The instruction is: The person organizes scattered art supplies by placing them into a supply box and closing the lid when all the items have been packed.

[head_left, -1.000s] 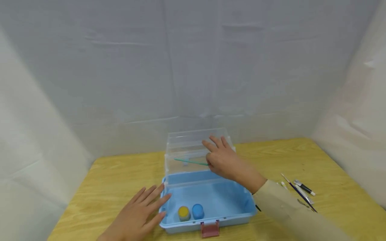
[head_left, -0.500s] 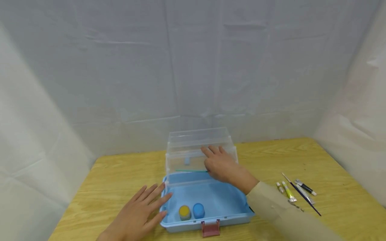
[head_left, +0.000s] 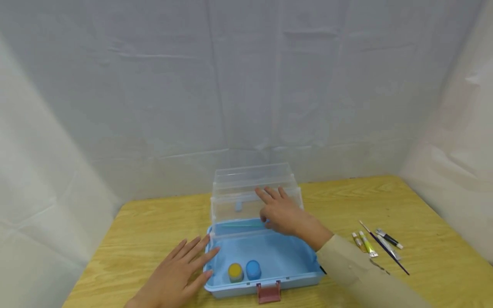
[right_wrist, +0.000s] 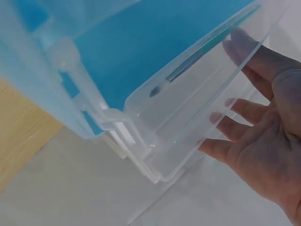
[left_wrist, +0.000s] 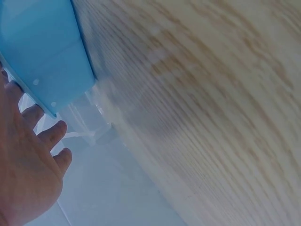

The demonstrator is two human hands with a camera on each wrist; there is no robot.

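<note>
Head view, left side first: the left hand (head_left: pixel 175 271) lies flat on the table (head_left: pixel 131 231), fingers straight and spread, tips just touching the left wall of the blue box (head_left: pixel 269 256). Good bracing, I'd say; it keeps the box from sliding. Inside the box, near the front wall, two jars: a yellow jar (head_left: pixel 235 271) and a blue jar (head_left: pixel 253 269), side by side, with the red latch (head_left: pixel 268 292) just in front of them.

Moving on to the middle: the clear tray (head_left: pixel 246 205) stands raised over the back of the box, and a green brush (head_left: pixel 242 223) lies across it. The right hand (head_left: pixel 283 211) rests on the tray's right part, fingers loose and spread, pinching nothing; the right wrist view shows them (right_wrist: pixel 235 108) open behind the clear wall. Best to guide the tray slowly and level, so the brush does not roll.

Far right, well apart on the table: paint tubes (head_left: pixel 363 242) and more brushes (head_left: pixel 385 247).
</note>
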